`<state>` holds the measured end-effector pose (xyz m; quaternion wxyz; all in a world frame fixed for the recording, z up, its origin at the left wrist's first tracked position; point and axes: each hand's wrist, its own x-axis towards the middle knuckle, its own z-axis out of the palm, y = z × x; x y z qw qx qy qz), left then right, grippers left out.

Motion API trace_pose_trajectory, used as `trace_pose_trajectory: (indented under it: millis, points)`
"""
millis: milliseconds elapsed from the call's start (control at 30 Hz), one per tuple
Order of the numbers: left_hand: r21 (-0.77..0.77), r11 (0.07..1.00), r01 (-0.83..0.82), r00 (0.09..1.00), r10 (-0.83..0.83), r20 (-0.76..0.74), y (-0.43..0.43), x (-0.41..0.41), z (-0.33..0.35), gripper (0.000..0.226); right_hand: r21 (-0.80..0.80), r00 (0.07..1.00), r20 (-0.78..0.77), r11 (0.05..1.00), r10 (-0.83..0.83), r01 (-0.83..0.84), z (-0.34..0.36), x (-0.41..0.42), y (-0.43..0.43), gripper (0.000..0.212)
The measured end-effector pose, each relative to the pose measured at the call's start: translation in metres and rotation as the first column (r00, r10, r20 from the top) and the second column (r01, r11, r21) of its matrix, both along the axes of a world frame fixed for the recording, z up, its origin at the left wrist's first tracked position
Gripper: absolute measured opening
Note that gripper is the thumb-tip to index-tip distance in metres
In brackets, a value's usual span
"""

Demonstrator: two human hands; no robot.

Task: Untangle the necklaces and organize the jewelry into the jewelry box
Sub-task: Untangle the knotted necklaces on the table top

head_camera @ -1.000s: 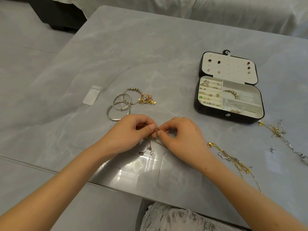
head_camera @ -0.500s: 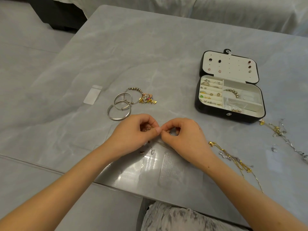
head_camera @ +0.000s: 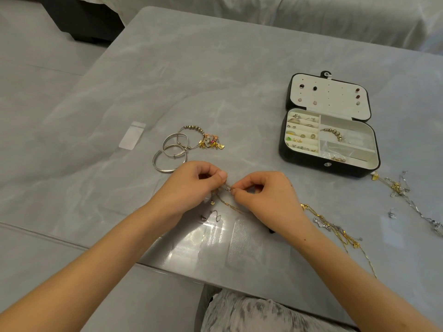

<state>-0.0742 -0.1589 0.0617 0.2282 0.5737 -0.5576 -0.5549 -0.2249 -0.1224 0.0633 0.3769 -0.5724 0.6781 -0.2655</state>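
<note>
My left hand [head_camera: 191, 185] and my right hand [head_camera: 266, 195] meet near the table's front, both pinching a thin tangled necklace [head_camera: 225, 200] whose chain and small pendants trail onto the table below my fingers. The black jewelry box [head_camera: 318, 161] lies open at the right, its white compartments holding rings, earrings and a beaded bracelet. Three silver bangles [head_camera: 167, 154] and a charm bracelet [head_camera: 203, 140] lie just beyond my left hand. A gold and silver chain tangle [head_camera: 335, 228] lies beside my right forearm. Another tangled chain [head_camera: 402, 190] lies at the far right.
A small clear plastic bag [head_camera: 131, 138] lies left of the bangles. Two clear bags [head_camera: 244, 245] lie flat near the table's front edge under my wrists. A white-covered sofa [head_camera: 287, 15] runs behind the grey marble table [head_camera: 191, 68].
My hands have drawn a little apart, stretching the chain between them. The pendants now lie lower on the table under my left hand.
</note>
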Motion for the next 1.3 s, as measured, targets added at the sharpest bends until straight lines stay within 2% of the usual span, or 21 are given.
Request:
trace_pose_trajectory:
  millis: [267,500,600,667,733,867,967,1067,1167,1300]
  points:
    - [0.022,0.997,-0.071,0.996,0.072,-0.061,-0.005,0.006,0.004,0.021,0.034,1.0,-0.03,0.999,-0.007,0.008,0.0,-0.001,-0.001,0.016]
    - [-0.042,0.994,-0.1,0.995,0.099,-0.026,-0.006,-0.002,0.001,0.02,0.04,0.992,-0.098,0.997,0.073,-0.07,0.001,0.001,0.0,0.014]
    - [-0.05,0.993,-0.108,0.994,0.109,0.001,-0.007,-0.006,0.003,0.015,0.031,0.991,-0.109,0.997,0.074,-0.071,-0.001,0.001,0.0,0.013]
    - [-0.002,0.993,-0.116,0.993,0.116,-0.025,-0.009,-0.007,0.007,0.009,0.03,0.99,-0.119,0.997,0.072,-0.069,-0.001,0.001,0.0,0.012]
    - [0.019,0.996,-0.084,0.996,0.084,-0.019,-0.013,-0.008,0.009,0.02,0.03,0.99,-0.124,0.997,0.071,-0.068,-0.002,0.0,0.0,0.012]
    - [-0.148,0.989,0.003,0.985,0.022,0.173,-0.019,-0.009,0.006,0.031,0.033,0.988,-0.138,0.997,0.071,-0.067,-0.002,0.001,-0.001,0.015]
    - [-0.258,0.964,0.057,0.959,0.019,0.282,-0.023,-0.01,0.0,0.024,0.031,0.986,-0.152,0.997,0.075,-0.071,-0.002,0.001,-0.001,0.017]
    - [-0.299,0.949,0.094,0.942,0.012,0.335,-0.023,-0.013,-0.001,0.018,0.038,0.983,-0.165,0.996,0.083,-0.078,-0.002,0.002,-0.001,0.013]
    - [-0.248,0.967,0.057,0.95,0.024,0.312,-0.025,-0.017,0.002,0.039,0.044,0.982,-0.169,0.996,0.085,-0.078,-0.001,0.001,-0.001,0.012]
    - [0.001,0.999,-0.053,0.981,0.052,0.186,-0.034,-0.017,0.01,0.053,0.058,0.984,-0.158,0.995,0.087,-0.078,0.0,0.001,-0.001,0.014]
